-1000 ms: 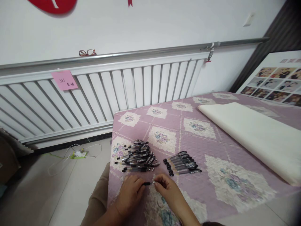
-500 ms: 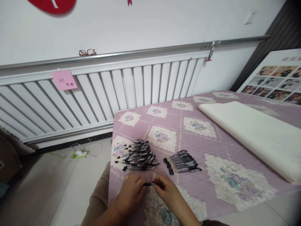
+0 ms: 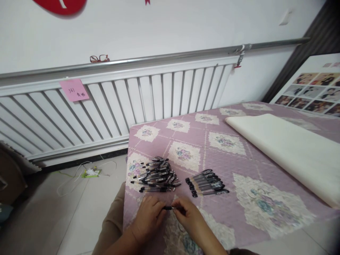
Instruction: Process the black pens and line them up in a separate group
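My left hand [image 3: 150, 214] is closed around a black pen [image 3: 168, 208], whose front end sticks out to the right between my hands. The fingertips of my right hand [image 3: 187, 214] pinch the pen at its pale tip; whether a small separate part is between them is too fine to make out. Just beyond my left hand lies a loose pile of black pens and pen parts [image 3: 156, 177]. A row of capped pens [image 3: 207, 183] lies side by side to the right of the pile.
The purple flowered cloth [image 3: 196, 159] covers the table. A folded cream sheet [image 3: 287, 152] lies at the right, with a photo board [image 3: 313, 88] behind it. A white radiator [image 3: 148, 99] runs along the wall. On the floor at left is a power strip [image 3: 91, 173] with cables.
The camera view has shifted very slightly. Both hands keep the same hold on the pen, and the pile and row look unchanged.
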Demonstrator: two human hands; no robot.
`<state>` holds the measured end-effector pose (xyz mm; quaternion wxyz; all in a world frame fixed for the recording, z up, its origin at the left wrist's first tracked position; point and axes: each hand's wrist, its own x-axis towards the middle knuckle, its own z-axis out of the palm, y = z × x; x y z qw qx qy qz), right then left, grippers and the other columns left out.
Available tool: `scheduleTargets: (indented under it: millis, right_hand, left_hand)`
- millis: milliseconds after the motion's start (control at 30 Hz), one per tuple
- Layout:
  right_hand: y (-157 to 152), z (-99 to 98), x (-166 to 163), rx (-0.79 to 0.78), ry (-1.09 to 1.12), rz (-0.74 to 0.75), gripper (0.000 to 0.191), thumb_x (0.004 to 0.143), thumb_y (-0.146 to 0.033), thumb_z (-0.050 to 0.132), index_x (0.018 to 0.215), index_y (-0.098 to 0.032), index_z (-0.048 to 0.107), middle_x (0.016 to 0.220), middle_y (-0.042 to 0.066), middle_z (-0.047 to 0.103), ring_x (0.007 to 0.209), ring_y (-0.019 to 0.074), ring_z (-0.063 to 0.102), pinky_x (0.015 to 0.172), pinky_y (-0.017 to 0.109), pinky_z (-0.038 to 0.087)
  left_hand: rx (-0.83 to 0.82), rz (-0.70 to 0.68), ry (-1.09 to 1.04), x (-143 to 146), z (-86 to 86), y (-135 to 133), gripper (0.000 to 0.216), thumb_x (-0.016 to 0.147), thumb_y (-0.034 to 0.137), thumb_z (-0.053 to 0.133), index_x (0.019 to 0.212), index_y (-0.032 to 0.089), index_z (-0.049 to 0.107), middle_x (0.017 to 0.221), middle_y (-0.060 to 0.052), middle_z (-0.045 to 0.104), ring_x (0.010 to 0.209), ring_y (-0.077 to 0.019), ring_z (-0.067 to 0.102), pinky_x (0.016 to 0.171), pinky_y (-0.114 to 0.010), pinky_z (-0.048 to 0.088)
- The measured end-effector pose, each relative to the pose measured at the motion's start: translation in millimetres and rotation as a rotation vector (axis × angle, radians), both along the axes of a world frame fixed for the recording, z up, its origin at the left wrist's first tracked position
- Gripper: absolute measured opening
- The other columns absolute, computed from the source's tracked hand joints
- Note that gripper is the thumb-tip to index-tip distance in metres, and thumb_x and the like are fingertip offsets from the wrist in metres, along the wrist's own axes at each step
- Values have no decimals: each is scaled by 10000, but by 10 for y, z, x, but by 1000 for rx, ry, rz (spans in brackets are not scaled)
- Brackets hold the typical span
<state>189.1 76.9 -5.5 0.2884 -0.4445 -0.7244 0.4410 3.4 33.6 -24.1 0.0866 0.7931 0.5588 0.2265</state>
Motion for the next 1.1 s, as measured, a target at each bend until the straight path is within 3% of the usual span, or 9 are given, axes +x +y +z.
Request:
scheduleTargets:
  millis: [1100]
  right_hand:
    - [-34, 70, -10, 84, -145, 53, 124, 756, -155, 540, 825, -200, 632, 799, 19, 647, 767, 182, 584, 696, 279, 413]
  left_hand:
    - [46, 25, -24, -4, 48, -19, 81, 829, 179, 566, 867, 220, 624, 841, -28, 601, 808, -214, 530, 715, -340, 397]
